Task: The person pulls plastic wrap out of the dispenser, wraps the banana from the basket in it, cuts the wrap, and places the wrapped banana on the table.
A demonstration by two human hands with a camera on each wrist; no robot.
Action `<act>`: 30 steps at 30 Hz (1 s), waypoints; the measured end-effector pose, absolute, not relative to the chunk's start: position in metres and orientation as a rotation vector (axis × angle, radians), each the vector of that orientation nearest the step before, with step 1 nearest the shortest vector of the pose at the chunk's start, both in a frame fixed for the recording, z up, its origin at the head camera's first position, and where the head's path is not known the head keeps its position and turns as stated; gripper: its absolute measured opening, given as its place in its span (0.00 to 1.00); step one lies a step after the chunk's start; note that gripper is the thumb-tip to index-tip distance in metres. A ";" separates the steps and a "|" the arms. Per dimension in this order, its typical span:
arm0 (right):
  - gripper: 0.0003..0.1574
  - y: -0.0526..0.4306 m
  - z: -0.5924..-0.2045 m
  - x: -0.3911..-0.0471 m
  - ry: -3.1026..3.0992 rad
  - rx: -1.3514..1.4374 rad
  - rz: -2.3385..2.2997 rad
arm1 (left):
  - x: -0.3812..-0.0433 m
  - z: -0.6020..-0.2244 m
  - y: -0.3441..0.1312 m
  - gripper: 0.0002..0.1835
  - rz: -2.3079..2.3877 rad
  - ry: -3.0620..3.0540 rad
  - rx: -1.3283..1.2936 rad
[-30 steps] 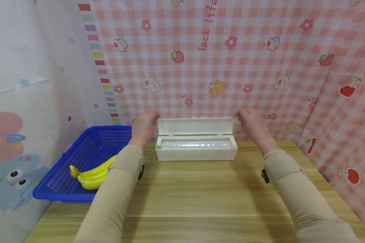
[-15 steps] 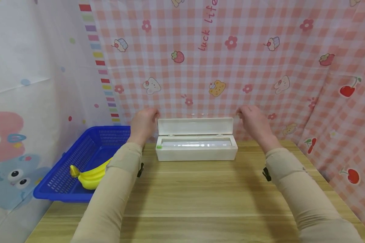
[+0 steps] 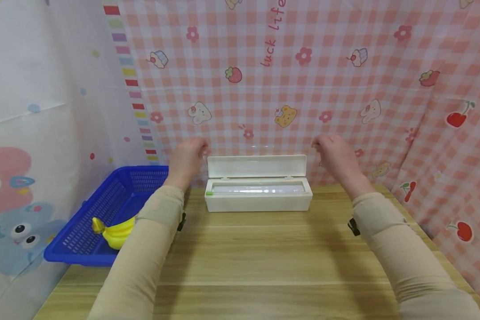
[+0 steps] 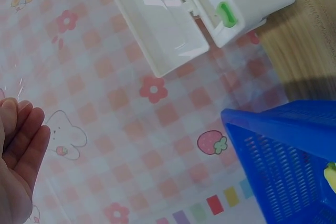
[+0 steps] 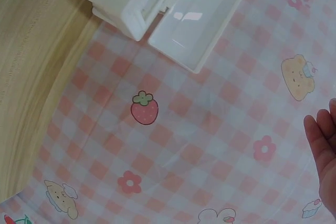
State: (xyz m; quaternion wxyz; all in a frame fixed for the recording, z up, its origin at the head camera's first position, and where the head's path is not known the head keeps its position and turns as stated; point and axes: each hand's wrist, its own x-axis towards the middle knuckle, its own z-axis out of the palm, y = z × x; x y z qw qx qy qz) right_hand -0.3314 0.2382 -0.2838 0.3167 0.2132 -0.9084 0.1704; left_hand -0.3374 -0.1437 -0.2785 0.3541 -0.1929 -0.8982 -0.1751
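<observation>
A white cling film dispenser box (image 3: 258, 204) stands on the table with its hinged lid (image 3: 257, 166) raised. Inside lies a shiny clear roll (image 3: 260, 190), and a green slider (image 4: 227, 15) shows at the box's left end. My left hand (image 3: 185, 161) pinches nearly invisible cling film (image 4: 20, 86) between thumb and index finger, above and left of the lid. Level with it, my right hand (image 3: 338, 161) pinches the film's other corner, above and right of the lid. Between the hands, faint glints mark the film's edge. In the right wrist view only a few fingertips (image 5: 317, 129) appear.
A blue plastic basket (image 3: 74, 257) stands on the left of the wooden table (image 3: 276, 258). Yellow bananas (image 3: 117, 234) lie in it, partly behind my left sleeve. A pink checked cloth (image 3: 260, 89) hangs behind the box.
Both hands have risen a little and moved slightly apart, and the film's glints have climbed above the lid. The box and basket stay where they were.
</observation>
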 end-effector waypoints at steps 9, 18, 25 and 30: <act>0.08 0.238 -0.276 -0.326 -2.391 0.552 0.438 | -0.333 -0.271 -0.146 0.10 -0.457 -2.287 -0.545; 0.06 0.239 -0.265 -0.325 -2.344 0.574 0.454 | -0.328 -0.261 -0.149 0.10 -0.430 -2.212 -0.597; 0.05 0.241 -0.258 -0.324 -2.269 0.609 0.428 | -0.325 -0.252 -0.150 0.08 -0.403 -2.183 -0.615; 0.05 0.241 -0.252 -0.323 -2.223 0.633 0.394 | -0.324 -0.246 -0.150 0.06 -0.397 -2.176 -0.616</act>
